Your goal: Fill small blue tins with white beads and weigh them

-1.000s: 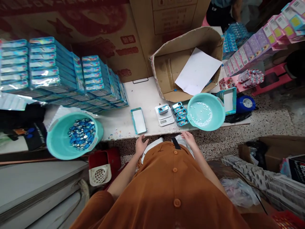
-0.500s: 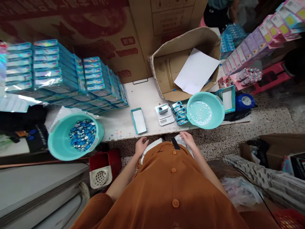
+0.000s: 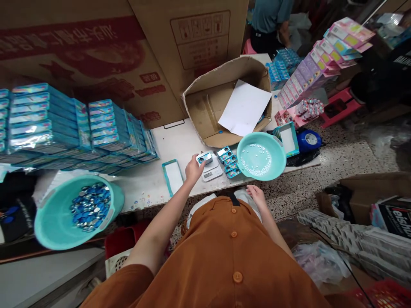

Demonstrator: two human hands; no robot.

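My left hand (image 3: 194, 168) reaches over the bench, thumb and fingers closed about the left end of a small blue-and-white box (image 3: 207, 159) with a round dark hole. That box rests on a white digital scale (image 3: 213, 174); its display is too small to read. Right of the scale stand several similar small boxes (image 3: 230, 162) in a row. My right hand (image 3: 257, 196) hangs over my lap, fingers loosely stretched, holding nothing. Nearest to it is a turquoise basin (image 3: 280, 161) with small white pieces (image 3: 258, 159) in it.
A turquoise tub (image 3: 48, 214) of blue and silver pieces stands left, below stacked blue boxes (image 3: 45, 124). An open carton (image 3: 201, 109) holds white paper. A shallow tray (image 3: 174, 177) lies left of the scale. A person (image 3: 268, 21) is at the back.
My left hand has risen from my lap to the scale and taken hold of the small box. My right hand stays by my lap. The camera view has turned somewhat.
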